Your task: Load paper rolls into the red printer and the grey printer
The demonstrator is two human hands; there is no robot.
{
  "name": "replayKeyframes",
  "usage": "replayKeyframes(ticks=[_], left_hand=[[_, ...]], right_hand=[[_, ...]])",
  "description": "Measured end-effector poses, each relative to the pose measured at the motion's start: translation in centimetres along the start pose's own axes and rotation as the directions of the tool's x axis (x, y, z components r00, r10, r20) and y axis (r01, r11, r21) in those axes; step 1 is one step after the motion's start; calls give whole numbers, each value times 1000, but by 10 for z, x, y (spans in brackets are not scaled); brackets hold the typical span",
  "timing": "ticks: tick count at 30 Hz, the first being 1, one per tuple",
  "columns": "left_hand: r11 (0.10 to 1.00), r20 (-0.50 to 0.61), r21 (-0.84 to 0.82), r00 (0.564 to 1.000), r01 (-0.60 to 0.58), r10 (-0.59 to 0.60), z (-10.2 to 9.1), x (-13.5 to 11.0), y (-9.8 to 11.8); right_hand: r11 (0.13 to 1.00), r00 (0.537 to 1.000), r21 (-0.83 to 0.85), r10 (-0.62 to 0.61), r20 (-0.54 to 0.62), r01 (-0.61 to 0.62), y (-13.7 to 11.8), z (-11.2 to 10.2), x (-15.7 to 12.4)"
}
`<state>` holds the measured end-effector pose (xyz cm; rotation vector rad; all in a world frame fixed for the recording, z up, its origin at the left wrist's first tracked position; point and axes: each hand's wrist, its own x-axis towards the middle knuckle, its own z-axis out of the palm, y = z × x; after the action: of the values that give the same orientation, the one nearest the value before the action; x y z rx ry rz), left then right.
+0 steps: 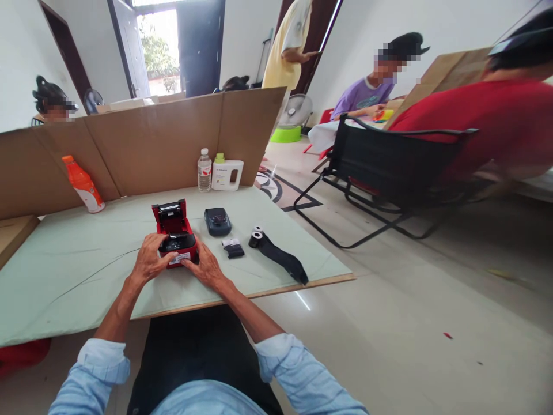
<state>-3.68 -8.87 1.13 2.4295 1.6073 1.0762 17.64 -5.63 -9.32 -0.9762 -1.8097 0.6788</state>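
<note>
A small red-and-black label printer (178,242) stands on the table with its lid (169,212) raised at the back. My left hand (151,258) is closed around its left side, fingers over the black top and thumb at the front. On the other side, my right hand (207,265) grips the right edge, its thumb near the white label on the front. To the right lies a dark portable printer (218,222). Close by are a small black-and-white item (233,248), some small paper rolls (256,236) and a long black strip (283,257).
A cardboard screen (164,138) closes off the table's far side. Before it stand an orange bottle (84,184), a clear water bottle (204,171) and a white jug (227,174). On the right, a person in red sits in a black folding chair (380,167); other people are beyond.
</note>
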Motion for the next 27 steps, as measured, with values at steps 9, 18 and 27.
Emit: replayKeyframes(ticks=[9,18,27], left_hand=[[987,124,-38,981,155,-150,3,16,9],[940,221,-184,944,286,-244,-4,46,8],[850,137,-441,957,290,-256,15,71,13]], right_hand=[[1000,1000,-1,-30,-4,30,1,-1,2],[1000,1000,15,-14,-14,15,-3,-2,2],[994,997,103,-41,-71,48,-12,-12,6]])
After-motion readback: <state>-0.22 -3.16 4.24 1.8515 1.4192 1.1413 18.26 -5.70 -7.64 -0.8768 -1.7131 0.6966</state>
